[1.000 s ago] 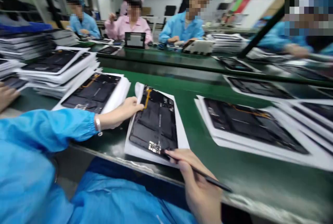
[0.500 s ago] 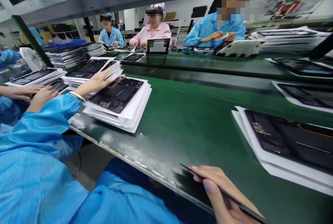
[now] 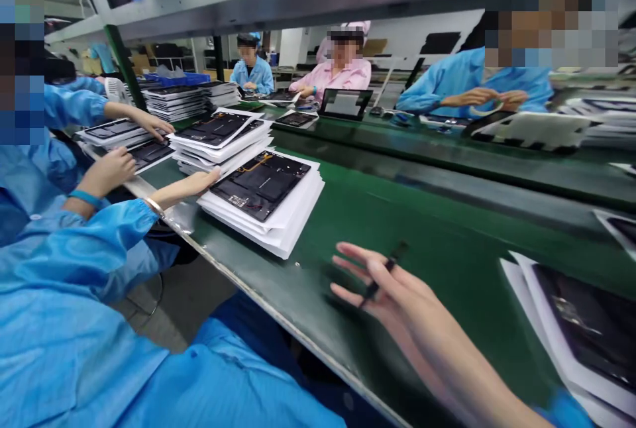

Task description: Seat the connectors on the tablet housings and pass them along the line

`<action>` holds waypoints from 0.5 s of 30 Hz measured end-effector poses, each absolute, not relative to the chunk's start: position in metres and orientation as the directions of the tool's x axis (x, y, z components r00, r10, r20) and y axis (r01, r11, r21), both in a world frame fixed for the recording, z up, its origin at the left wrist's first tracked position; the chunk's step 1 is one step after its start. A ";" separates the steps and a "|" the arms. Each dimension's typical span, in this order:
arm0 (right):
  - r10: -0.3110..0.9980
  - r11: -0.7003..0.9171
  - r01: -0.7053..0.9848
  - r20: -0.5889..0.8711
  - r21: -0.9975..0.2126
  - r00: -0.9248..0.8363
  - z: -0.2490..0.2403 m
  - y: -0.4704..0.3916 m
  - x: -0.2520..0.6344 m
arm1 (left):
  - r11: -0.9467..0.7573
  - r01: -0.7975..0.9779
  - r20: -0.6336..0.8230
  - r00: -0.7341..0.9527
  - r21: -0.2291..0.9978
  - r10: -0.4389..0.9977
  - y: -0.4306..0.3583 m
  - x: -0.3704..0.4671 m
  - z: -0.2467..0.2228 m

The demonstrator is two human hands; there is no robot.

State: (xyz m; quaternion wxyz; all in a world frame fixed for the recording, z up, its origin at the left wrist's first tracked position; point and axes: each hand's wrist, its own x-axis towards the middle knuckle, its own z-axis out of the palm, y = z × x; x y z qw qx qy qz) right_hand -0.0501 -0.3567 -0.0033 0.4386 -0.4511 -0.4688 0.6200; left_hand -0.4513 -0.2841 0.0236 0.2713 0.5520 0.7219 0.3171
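My left hand (image 3: 191, 187), with a white bracelet at the wrist, reaches out to the near-left corner of a stack of white sheets (image 3: 298, 216). Its fingers are stretched and touch the stack's edge; the thumb is hard to make out. On top of that stack lies a dark open tablet housing (image 3: 263, 183) with an orange ribbon cable. Above the green bench my right hand (image 3: 382, 282) holds slim black tweezers (image 3: 370, 290) between thumb and fingers, the other fingers spread. Motion blurs the tweezers' tip.
Behind the front stack stands another pile of housings and sheets (image 3: 218, 133). A co-worker's hands (image 3: 112, 173) work at the left. More housings on sheets (image 3: 591, 328) lie at the right. A metal shelf beam (image 3: 298, 0) crosses overhead. Several people sit across the bench.
My left hand has drawn back from the rear pile to the front stack's corner. My right hand has risen and moved forward, turning the tweezers. The view has swung left.
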 end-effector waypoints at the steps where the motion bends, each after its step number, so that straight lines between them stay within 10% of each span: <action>1: 0.960 -0.206 -0.155 -0.168 -0.966 -0.225 0.000 -0.341 -0.065 | 0.191 0.576 -0.071 -0.225 0.795 0.972 -0.282 -0.448 0.023; 15: 0.940 -0.273 -0.353 -0.169 -0.895 -0.297 -0.019 -0.278 -0.154 | 0.383 0.149 -0.378 -0.065 0.912 0.924 -0.268 -0.412 0.026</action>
